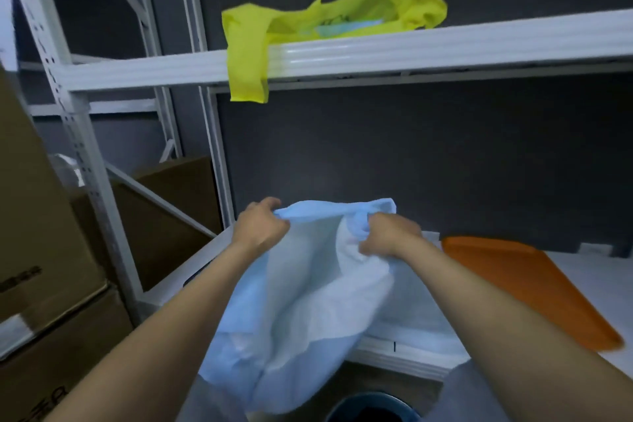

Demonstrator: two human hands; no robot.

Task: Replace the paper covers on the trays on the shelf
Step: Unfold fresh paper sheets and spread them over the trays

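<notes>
Both your bare forearms reach forward and up from the lower corners, converging toward the middle. Your left hand (pixel 262 226) is curled into a fist, knuckles up, fingers pinched closed on the cover (pixel 308 301). Your right hand (pixel 387 233) sits near it at about the same height, also clenched on the cover, its wrist bent slightly inward.

Dark print runs along the side of the cardboard box (pixel 37 250) at the left, but it is too blurred to read. More dark characters at that stack's bottom edge are cut off. Nothing else carries legible text.
</notes>
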